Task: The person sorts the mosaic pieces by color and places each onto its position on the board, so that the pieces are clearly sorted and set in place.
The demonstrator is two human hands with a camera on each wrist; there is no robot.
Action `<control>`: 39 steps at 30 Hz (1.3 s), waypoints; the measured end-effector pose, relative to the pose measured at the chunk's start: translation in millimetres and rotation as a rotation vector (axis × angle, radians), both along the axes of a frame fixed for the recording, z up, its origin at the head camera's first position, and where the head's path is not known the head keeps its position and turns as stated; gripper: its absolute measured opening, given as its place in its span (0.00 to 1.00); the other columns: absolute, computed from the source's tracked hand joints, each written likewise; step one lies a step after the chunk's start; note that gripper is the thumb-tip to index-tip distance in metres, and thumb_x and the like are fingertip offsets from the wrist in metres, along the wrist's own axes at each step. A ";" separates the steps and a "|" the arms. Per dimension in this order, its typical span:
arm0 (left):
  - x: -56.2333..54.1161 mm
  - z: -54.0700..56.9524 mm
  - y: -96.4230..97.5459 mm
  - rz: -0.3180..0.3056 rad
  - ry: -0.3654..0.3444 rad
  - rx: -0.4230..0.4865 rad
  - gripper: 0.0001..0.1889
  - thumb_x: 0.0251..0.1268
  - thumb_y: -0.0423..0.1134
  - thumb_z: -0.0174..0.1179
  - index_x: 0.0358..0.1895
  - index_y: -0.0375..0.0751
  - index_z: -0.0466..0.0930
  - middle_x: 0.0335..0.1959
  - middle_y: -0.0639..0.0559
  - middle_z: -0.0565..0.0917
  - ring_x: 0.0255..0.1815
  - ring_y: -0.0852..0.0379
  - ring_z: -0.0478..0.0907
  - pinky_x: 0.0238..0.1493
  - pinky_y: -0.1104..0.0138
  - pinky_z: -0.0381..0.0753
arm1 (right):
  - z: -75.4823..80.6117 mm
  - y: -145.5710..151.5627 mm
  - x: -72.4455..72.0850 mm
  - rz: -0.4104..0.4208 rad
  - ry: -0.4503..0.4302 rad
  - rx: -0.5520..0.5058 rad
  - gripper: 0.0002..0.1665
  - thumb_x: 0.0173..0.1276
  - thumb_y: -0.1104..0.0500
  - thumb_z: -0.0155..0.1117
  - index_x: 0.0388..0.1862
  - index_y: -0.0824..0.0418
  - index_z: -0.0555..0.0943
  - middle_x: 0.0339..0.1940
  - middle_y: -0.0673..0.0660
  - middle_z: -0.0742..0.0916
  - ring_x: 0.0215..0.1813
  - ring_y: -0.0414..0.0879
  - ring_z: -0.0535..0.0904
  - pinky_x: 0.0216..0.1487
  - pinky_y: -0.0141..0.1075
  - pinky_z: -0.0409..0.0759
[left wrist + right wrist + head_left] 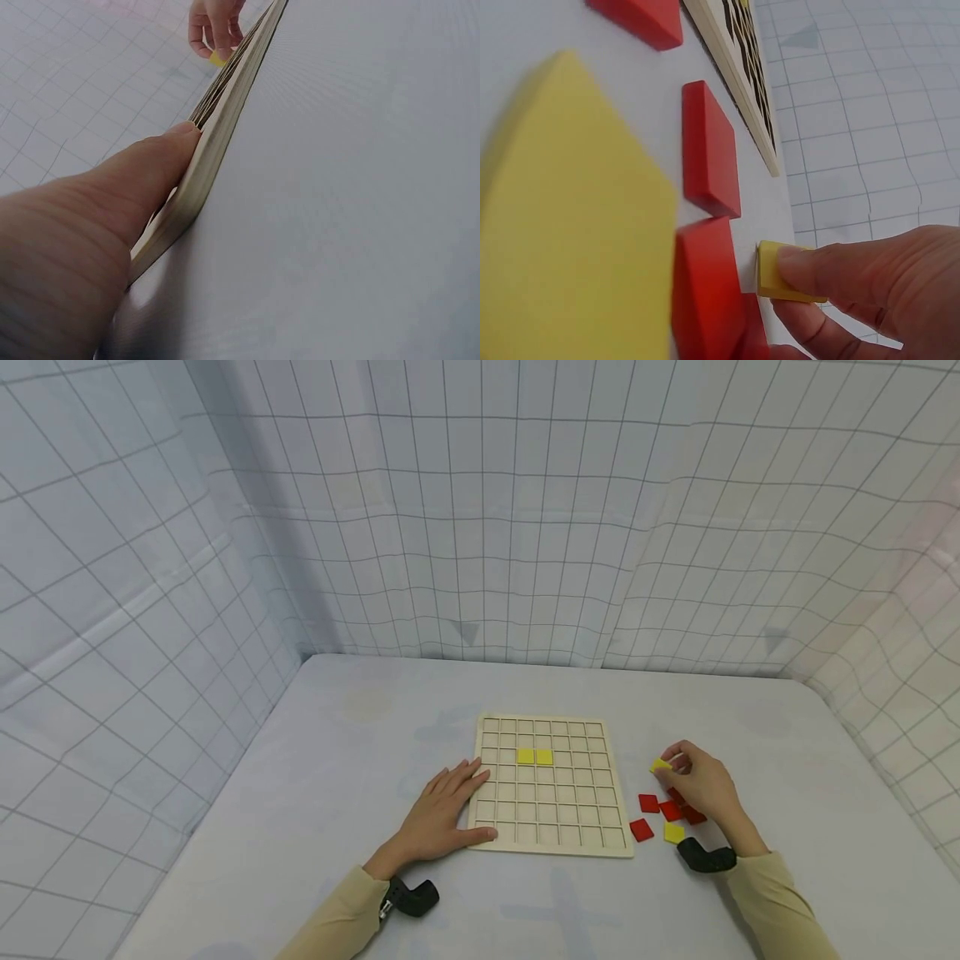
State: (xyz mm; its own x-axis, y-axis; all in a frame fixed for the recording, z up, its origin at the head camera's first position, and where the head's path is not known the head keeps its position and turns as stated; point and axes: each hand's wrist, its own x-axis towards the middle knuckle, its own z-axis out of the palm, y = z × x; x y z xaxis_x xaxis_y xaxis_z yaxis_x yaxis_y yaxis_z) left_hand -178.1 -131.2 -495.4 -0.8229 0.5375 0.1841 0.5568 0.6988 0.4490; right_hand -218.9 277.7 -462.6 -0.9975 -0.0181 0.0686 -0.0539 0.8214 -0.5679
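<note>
A pale wooden grid board lies flat on the table, with two yellow square tiles side by side in its cells. My left hand rests along the board's left edge, fingers spread and straight, and the thumb touches the near rim in the left wrist view. To the right of the board my right hand pinches a yellow tile between thumb and fingers. Below that hand lie several red tiles and a loose yellow tile, some partly hidden by the hand.
The white table spreads around the board. Grid-patterned white curtains stand behind it and on both sides. Each wrist wears a black camera mount.
</note>
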 end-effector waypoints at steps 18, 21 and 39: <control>-1.4 -1.2 -0.5 0.000 0.005 0.003 0.44 0.60 0.64 0.57 0.74 0.43 0.56 0.75 0.48 0.53 0.75 0.50 0.45 0.71 0.52 0.44 | 6.5 -10.4 -1.8 0.044 -0.016 -0.082 0.14 0.63 0.57 0.68 0.37 0.66 0.76 0.30 0.57 0.81 0.26 0.48 0.73 0.25 0.36 0.74; -1.6 -2.4 -0.8 -0.001 0.017 0.009 0.44 0.59 0.64 0.57 0.74 0.43 0.57 0.75 0.47 0.53 0.75 0.49 0.45 0.70 0.51 0.44 | 8.1 -13.4 -3.7 0.055 -0.003 -0.083 0.14 0.64 0.57 0.66 0.38 0.65 0.75 0.31 0.58 0.82 0.28 0.48 0.73 0.26 0.36 0.73; -0.8 -2.9 -0.2 -0.008 0.019 0.018 0.44 0.60 0.64 0.57 0.74 0.43 0.57 0.75 0.46 0.53 0.75 0.49 0.45 0.70 0.51 0.44 | 8.7 -42.0 -10.6 0.172 0.083 -0.226 0.09 0.59 0.61 0.72 0.33 0.61 0.80 0.28 0.51 0.84 0.30 0.46 0.78 0.27 0.33 0.76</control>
State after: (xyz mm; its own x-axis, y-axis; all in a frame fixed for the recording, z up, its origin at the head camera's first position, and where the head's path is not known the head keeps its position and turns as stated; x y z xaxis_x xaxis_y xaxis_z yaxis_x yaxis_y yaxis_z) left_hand -179.0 -131.4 -498.3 -0.8151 0.5402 0.2095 0.5707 0.6863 0.4509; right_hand -229.5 235.7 -453.9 -0.9719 -0.1614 0.1712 -0.2352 0.6491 -0.7235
